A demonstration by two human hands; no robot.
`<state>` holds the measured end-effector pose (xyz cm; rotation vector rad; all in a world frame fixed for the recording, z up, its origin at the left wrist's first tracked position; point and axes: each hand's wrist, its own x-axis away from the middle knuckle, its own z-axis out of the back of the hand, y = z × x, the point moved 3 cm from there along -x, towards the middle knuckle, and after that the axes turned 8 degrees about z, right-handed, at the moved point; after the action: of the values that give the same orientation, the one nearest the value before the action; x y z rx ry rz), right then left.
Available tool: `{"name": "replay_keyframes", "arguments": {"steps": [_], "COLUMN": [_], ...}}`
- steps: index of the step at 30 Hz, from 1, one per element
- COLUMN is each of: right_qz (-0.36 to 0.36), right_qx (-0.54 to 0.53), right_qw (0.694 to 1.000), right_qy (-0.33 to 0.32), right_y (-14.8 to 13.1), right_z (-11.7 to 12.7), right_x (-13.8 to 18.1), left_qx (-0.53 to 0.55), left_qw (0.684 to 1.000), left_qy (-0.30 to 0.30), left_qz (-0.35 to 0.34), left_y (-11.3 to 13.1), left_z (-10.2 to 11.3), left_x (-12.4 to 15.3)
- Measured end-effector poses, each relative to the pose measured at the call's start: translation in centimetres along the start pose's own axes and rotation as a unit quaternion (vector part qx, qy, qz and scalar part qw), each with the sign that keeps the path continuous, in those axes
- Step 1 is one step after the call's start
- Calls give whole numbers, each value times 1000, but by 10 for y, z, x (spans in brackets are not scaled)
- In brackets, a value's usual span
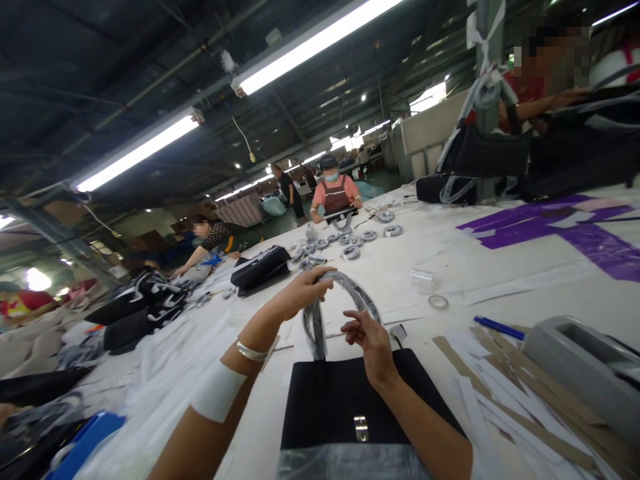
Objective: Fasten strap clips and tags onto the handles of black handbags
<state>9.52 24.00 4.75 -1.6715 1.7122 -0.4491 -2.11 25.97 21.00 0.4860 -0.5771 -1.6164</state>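
Observation:
A black handbag (330,400) lies on the white table in front of me, with a metal clasp (361,429) on its flap and clear film over its lower part. Its arched handle (354,285) is wrapped in greyish plastic film and stands up from the top edge. My left hand (306,292) is closed round the upper left of that handle. Just inside the arch, above the bag's top, my right hand (373,343) has loosely bent fingers spread apart, and nothing shows between them. A small tag (399,332) hangs beside the handle's right base.
On the right lie a tape dispenser (575,360), a blue pen (499,328), paper strips (520,393), a tape roll (439,302) and purple sheets (530,223). Wrapped coiled straps (350,252) and another black bag (260,269) lie farther back. Co-workers sit around the table.

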Motion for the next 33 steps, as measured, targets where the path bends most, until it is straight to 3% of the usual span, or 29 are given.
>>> {"name": "replay_keyframes", "arguments": {"steps": [3, 7, 11, 15, 17, 20, 23, 25, 28, 31, 32, 33], "right_qz": [23, 57, 57, 50, 33, 9, 17, 38, 93, 91, 80, 72], "right_qx": [8, 33, 37, 60, 102, 219, 358, 454, 616, 758, 786, 798], "right_qw": [999, 996, 994, 994, 993, 972, 914, 861, 743, 590, 551, 531], "right_qy": [31, 66, 89, 76, 40, -82, -192, -225, -246, -263, -270, -277], "right_y": [-2, -5, -3, -12, -27, -53, -53, -31, 26, 87, 104, 119], "right_z": [2, 7, 12, 6, -5, -25, -31, -21, 6, 28, 32, 35], "right_x": [0, 0, 1, 8, 9, -8, -59, -111, -201, -282, -303, -322], "left_qx": [56, 35, 28, 62, 75, 77, 81, 93, 109, 112, 113, 114], "left_qw": [991, 961, 962, 967, 969, 976, 978, 977, 976, 980, 981, 983], "left_qy": [125, 274, 273, 247, 234, 204, 193, 194, 188, 166, 154, 140], "left_qz": [-6, -35, 5, 25, 24, 24, 21, 9, 4, 21, 28, 34], "left_y": [-4, -18, -58, -95, -103, -102, -100, -100, -102, -103, -103, -103], "left_z": [-18, -73, -130, -155, -159, -161, -162, -162, -164, -164, -164, -165], "left_x": [6, 10, -4, -14, -14, -13, -12, -11, -10, -9, -9, -8]}}
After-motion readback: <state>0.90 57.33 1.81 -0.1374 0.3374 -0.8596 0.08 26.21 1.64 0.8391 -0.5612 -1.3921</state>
